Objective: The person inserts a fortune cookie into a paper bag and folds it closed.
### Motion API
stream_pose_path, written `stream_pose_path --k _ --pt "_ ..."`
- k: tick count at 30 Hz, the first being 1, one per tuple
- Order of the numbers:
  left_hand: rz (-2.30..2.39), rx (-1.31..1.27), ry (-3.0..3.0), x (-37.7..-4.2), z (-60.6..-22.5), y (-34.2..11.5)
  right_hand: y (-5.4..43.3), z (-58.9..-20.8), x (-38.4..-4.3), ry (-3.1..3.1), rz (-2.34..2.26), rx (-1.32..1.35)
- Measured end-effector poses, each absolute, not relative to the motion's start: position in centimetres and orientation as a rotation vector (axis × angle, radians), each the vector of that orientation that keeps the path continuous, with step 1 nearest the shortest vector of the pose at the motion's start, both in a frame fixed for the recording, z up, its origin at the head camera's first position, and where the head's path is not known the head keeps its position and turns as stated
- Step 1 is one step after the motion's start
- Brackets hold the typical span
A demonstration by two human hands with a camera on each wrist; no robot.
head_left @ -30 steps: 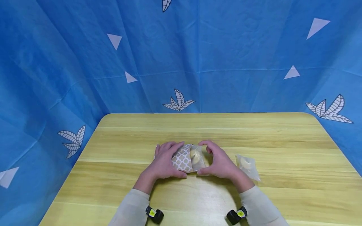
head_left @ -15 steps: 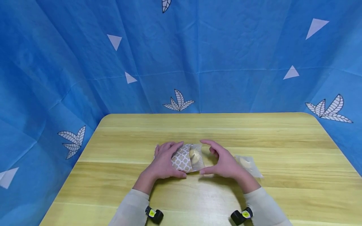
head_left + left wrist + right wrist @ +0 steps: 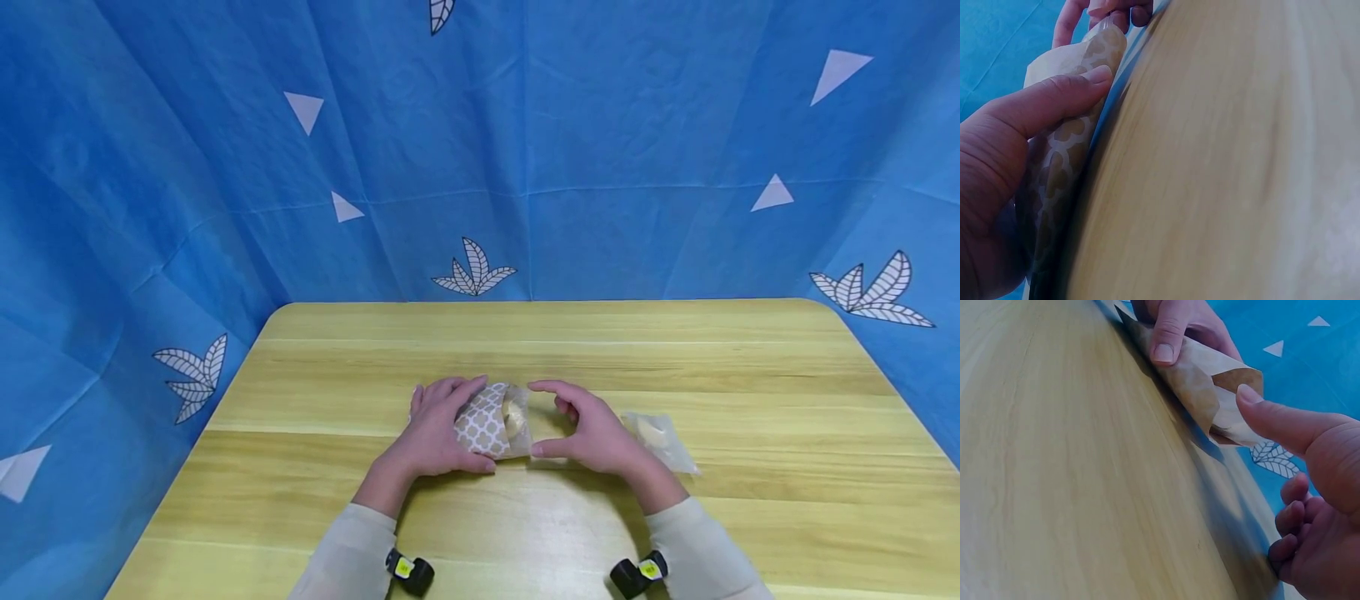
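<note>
So there's this little patterned paper pouch, tan with a white lattice print, lying on the desk pretty much dead centre, a bit toward the near side. Its open mouth faces right, and you can see a pale round item in a clear wrapper poking out of it, mostly tucked inside. The left hand is clamped over the pouch, fingers draped across the top and thumb pressed on the near edge; the left wrist view shows the thumb flat on the printed paper, so that hand is definitely holding it down. The right hand sits just beside the pouch's mouth, index finger and thumb stretched toward the opening in a loose C shape, the other fingers curled under. From the right wrist view the thumb tip is right up at the paper's edge, but I honestly can't tell if it's touching or just short of it; it isn't gripping anything that I can see. Just behind that hand, off to the right, lies a second clear wrapped packet flat on the desk. Behind everything hangs a blue cloth backdrop with white leaf and triangle prints.
</note>
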State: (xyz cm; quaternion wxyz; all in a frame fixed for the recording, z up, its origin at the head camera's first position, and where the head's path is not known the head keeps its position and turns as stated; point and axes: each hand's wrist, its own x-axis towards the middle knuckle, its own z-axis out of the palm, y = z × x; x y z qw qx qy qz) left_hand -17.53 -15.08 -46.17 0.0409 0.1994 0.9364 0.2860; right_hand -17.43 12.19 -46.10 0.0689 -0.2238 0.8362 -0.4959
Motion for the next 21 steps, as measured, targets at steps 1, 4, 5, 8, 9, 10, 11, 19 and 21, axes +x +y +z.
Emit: stream_pose_path --k 1,4,5,8,9,10,11,19,21 --pt "0.876 0.611 2.868 -17.55 -46.19 -15.08 12.14 -46.12 -17.47 2.518 -1.490 -0.681" --pt "0.873 0.605 2.866 -17.57 -46.15 -15.05 11.94 -46.12 -17.57 2.528 -1.472 -0.699" --pt "0.870 0.603 2.865 -17.58 -46.14 -15.05 11.89 -46.13 -17.60 2.529 -1.471 -0.707" --pt "0.863 0.608 2.865 -17.56 -46.06 -15.03 11.75 -46.11 -17.69 2.532 -1.461 -0.726" --pt "0.862 0.610 2.866 -17.54 -46.01 -15.02 11.74 -46.11 -17.71 2.533 -1.461 -0.722" --pt "0.860 0.613 2.867 -17.53 -45.98 -15.02 11.75 -46.13 -17.72 2.532 -1.464 -0.715" --pt "0.859 0.616 2.868 -17.51 -45.94 -15.02 11.78 -46.12 -17.70 2.530 -1.474 -0.708" --pt "0.858 0.617 2.870 -17.44 -45.89 -15.02 11.68 -46.11 -17.59 2.534 -1.466 -0.694" --pt "0.858 0.614 2.869 -17.45 -45.92 -14.99 11.53 -46.11 -17.62 2.546 -1.448 -0.694"
